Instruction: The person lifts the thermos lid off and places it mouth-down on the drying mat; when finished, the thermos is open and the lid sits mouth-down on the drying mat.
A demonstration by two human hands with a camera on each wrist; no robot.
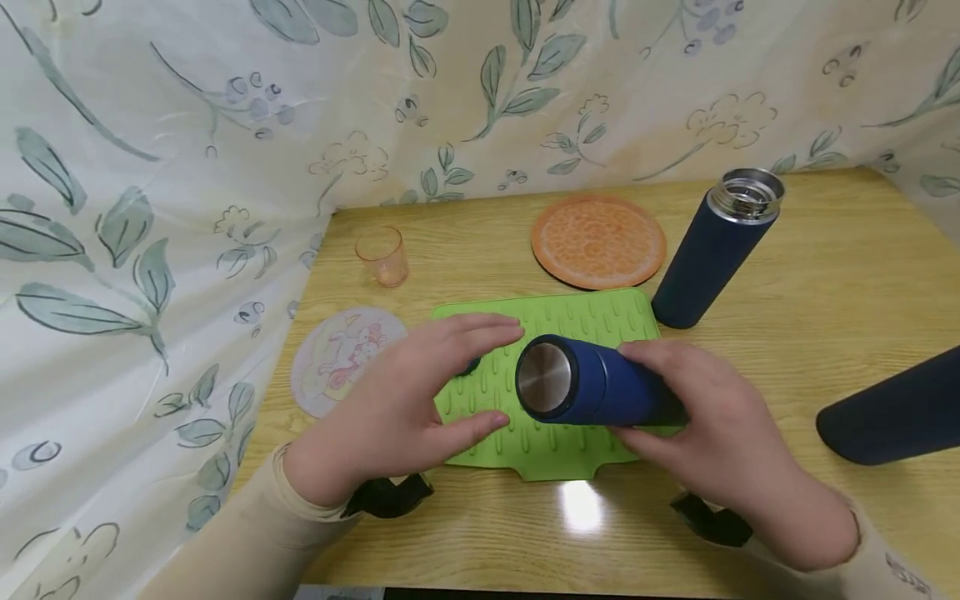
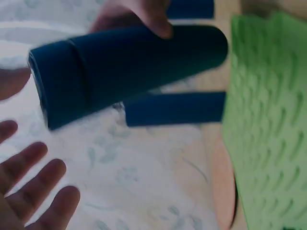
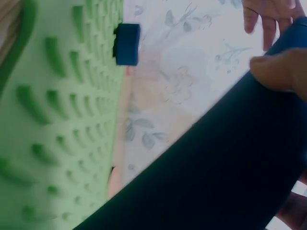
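Note:
My right hand (image 1: 716, 417) grips a dark blue thermos bottle (image 1: 630, 387) around its body, holding it tilted above the green ridged mat (image 1: 540, 454). The bottle's cap (image 1: 546, 379) has a brushed steel top and is on. My left hand (image 1: 408, 400) hovers to the left of that cap with thumb and fingers spread, holding nothing. In the left wrist view the fingertips (image 2: 53, 170) are apart from the bottle's capped end. A loose blue cap (image 3: 128, 44) sits on the mat, mostly hidden behind my left hand in the head view.
An uncapped thermos bottle (image 1: 712, 258) stands behind the mat's right corner, its steel mouth showing. Another dark bottle (image 1: 892, 408) is at the right edge. Around the mat are an orange round mat (image 1: 598, 242), a pink clear cup (image 1: 386, 262) and a round unicorn-printed coaster (image 1: 341, 358).

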